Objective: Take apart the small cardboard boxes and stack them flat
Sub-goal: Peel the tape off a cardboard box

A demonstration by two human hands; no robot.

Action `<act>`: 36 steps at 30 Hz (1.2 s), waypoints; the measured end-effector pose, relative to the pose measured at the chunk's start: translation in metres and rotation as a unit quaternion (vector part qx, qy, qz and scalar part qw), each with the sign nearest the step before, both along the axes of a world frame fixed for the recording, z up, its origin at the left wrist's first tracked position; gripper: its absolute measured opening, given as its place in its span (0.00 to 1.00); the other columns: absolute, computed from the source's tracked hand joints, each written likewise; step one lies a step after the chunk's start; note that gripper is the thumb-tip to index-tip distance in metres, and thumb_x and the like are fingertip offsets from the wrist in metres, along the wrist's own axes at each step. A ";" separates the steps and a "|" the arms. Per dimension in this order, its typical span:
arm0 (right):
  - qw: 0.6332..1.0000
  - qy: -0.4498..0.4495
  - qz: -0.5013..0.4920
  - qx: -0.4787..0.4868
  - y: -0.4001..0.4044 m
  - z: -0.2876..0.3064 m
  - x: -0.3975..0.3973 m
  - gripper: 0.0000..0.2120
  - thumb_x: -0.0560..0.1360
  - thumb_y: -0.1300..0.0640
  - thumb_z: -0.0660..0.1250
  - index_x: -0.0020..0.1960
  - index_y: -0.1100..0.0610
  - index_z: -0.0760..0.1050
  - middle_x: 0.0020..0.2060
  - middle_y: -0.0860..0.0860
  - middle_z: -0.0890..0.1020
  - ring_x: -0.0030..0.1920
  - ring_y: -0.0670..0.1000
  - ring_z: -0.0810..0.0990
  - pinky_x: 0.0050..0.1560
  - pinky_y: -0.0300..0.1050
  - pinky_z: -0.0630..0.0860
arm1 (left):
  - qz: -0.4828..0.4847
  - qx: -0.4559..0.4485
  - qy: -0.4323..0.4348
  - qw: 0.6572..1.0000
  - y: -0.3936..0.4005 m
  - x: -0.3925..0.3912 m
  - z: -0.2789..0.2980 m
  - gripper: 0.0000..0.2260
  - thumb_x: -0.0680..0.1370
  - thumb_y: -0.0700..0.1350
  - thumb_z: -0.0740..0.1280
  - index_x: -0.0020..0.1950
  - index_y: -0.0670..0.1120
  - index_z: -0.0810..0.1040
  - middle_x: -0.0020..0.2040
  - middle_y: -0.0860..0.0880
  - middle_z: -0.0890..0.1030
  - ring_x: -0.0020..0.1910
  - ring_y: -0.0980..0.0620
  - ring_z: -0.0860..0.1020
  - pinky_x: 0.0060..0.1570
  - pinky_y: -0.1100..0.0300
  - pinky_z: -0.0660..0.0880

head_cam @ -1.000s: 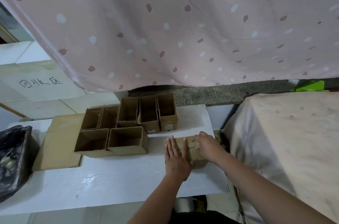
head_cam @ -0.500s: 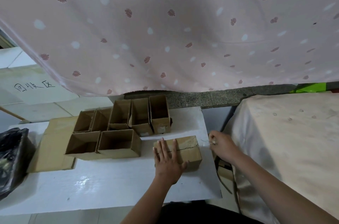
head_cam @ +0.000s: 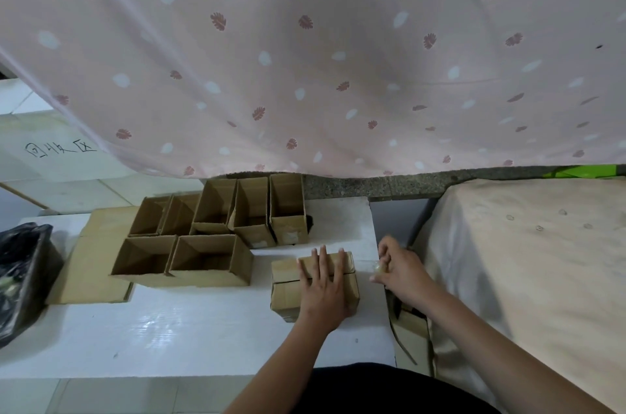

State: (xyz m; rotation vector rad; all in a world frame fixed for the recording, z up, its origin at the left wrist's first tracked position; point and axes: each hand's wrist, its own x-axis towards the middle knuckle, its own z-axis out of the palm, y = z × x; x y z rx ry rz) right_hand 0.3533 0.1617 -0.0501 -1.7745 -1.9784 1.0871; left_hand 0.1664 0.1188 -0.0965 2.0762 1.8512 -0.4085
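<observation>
The left hand (head_cam: 323, 288) lies flat, fingers straight, on the closed box (head_cam: 288, 281) at lower centre, while the right hand (head_cam: 398, 269) beside it pinches what looks like a tape strip (head_cam: 364, 266). Little looks done — seven open boxes (head_cam: 210, 257) stand upright left of centre, none visibly flattened or stacked.
</observation>
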 end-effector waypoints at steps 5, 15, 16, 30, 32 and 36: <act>0.997 -0.003 0.071 0.013 0.006 -0.001 -0.005 0.16 0.68 0.57 0.79 0.55 0.51 0.84 0.38 0.41 0.74 0.41 0.41 0.75 0.42 0.26 0.66 | 0.006 0.013 0.009 1.000 -0.003 -0.002 -0.006 0.49 0.80 0.63 0.59 0.71 0.49 0.18 0.77 0.38 0.28 0.72 0.38 0.24 0.70 0.30 0.30; 0.997 -0.015 0.078 -0.009 0.007 0.000 -0.004 0.08 0.78 0.61 0.68 0.57 0.60 0.81 0.60 0.49 0.69 0.53 0.49 0.79 0.58 0.38 0.76 | -0.014 0.024 0.023 0.999 -0.005 -0.007 0.005 0.48 0.81 0.48 0.63 0.69 0.46 0.17 0.80 0.34 0.39 0.79 0.35 0.36 0.72 0.30 0.35; 0.997 0.000 0.074 -0.006 0.006 0.004 -0.004 0.06 0.78 0.61 0.69 0.54 0.60 0.81 0.58 0.49 0.71 0.49 0.48 0.81 0.54 0.39 0.79 | -0.011 0.023 0.014 1.000 -0.003 -0.007 0.005 0.49 0.81 0.50 0.64 0.69 0.47 0.17 0.80 0.34 0.40 0.79 0.36 0.37 0.73 0.31 0.36; 0.991 0.100 0.020 0.088 0.009 0.058 -0.012 0.09 0.70 0.53 0.78 0.42 0.53 0.79 0.35 0.44 0.74 0.33 0.42 0.70 0.35 0.32 0.67 | 0.164 0.138 -0.407 0.888 0.000 -0.045 0.021 0.49 0.63 0.54 0.81 0.77 0.52 0.56 0.71 0.54 0.66 0.68 0.55 0.67 0.66 0.61 0.68; 0.992 0.095 0.035 0.079 0.008 0.052 -0.013 0.10 0.69 0.53 0.78 0.40 0.50 0.76 0.37 0.44 0.75 0.34 0.42 0.72 0.36 0.30 0.69 | 0.185 0.108 -0.432 0.876 -0.006 -0.051 0.017 0.48 0.61 0.52 0.82 0.74 0.56 0.58 0.67 0.56 0.70 0.66 0.56 0.71 0.63 0.63 0.73; 0.995 0.056 0.077 0.039 0.005 0.032 -0.021 0.13 0.69 0.53 0.79 0.40 0.51 0.73 0.40 0.44 0.75 0.37 0.42 0.75 0.37 0.29 0.70 | 0.200 0.048 -0.429 0.880 -0.018 -0.060 0.001 0.47 0.59 0.51 0.82 0.70 0.63 0.57 0.64 0.61 0.74 0.63 0.56 0.75 0.57 0.67 0.76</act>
